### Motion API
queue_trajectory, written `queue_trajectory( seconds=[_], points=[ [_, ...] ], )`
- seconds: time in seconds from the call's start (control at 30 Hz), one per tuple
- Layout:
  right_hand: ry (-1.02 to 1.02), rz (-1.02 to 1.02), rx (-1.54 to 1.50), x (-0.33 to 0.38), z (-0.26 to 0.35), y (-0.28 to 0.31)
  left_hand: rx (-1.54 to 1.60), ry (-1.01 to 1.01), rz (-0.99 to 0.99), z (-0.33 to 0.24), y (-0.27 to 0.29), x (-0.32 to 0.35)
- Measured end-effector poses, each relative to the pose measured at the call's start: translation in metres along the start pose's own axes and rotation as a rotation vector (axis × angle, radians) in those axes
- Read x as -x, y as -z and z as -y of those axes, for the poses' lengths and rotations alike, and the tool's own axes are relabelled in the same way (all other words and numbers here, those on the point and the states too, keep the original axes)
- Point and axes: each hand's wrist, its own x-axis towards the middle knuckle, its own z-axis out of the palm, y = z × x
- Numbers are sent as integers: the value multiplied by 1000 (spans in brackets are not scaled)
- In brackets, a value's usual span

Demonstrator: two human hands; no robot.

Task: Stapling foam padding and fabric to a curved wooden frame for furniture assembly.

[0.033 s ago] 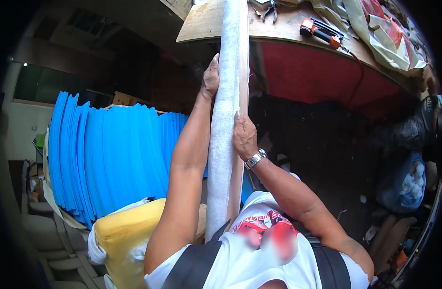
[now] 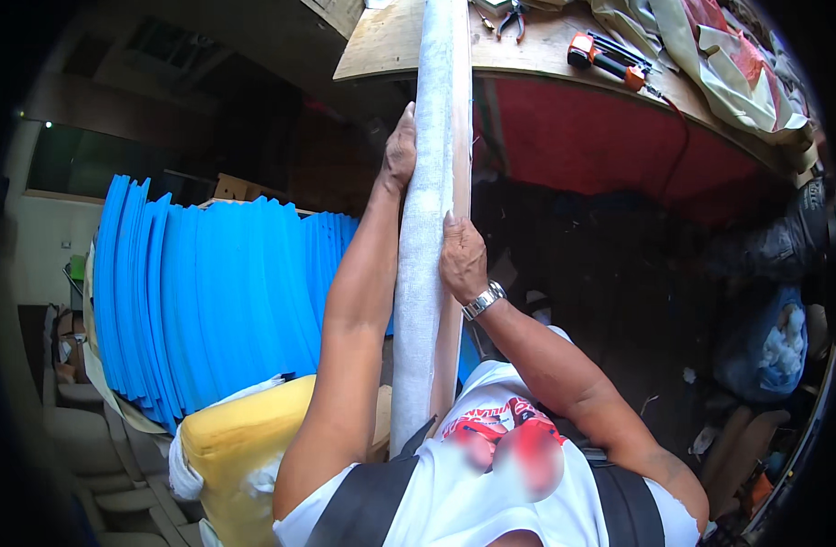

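Note:
A long narrow wooden board (image 2: pixel 457 137) with white padding (image 2: pixel 425 228) along its left face runs from my chest up to the workbench edge. My left hand (image 2: pixel 400 150) grips the padded side high up, fingers curled around it. Lower down, my right hand (image 2: pixel 462 260), with a metal watch on the wrist, clasps the board and padding from the right. Both forearms rise from the lower edge on either side of the board.
A wooden workbench (image 2: pixel 391 46) at the top carries pliers (image 2: pixel 509 16), an orange and black tool (image 2: pixel 605 56) and crumpled cloth (image 2: pixel 719 64). Blue foam sheets (image 2: pixel 217 292) stand stacked at the left, a yellow foam cushion (image 2: pixel 240 447) below them. A blue bag of white stuffing (image 2: pixel 774 346) lies at the right.

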Motion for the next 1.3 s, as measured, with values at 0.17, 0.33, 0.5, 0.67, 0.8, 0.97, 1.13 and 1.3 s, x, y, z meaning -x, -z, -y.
queue_trajectory(
  seconds=[0.17, 0.33, 0.5, 0.67, 0.8, 0.97, 1.13, 1.3],
  points=[
    [0, 4, 35, -2, 0, -6, -643, -188, 41, -24, -4, 55],
    [38, 17, -7, 5, -7, -13, -997, -126, 102, -71, -24, 125],
    [42, 67, -109, 15, -9, -4, -1197, 33, 113, -102, -57, 217],
    [40, 42, -81, 20, -9, 0, -1059, 59, 83, -115, -66, 287],
    [36, 46, -56, 19, -12, 2, -429, 19, -104, -111, -47, 248],
    [65, 51, -65, 24, -1, 3, -582, -58, -71, -60, 5, 106],
    [54, 33, -33, 28, -4, -9, -813, -274, -93, -49, -4, 43],
    [95, -12, -141, 15, -25, -10, -1405, -233, 176, -94, -62, 139]
  ],
)
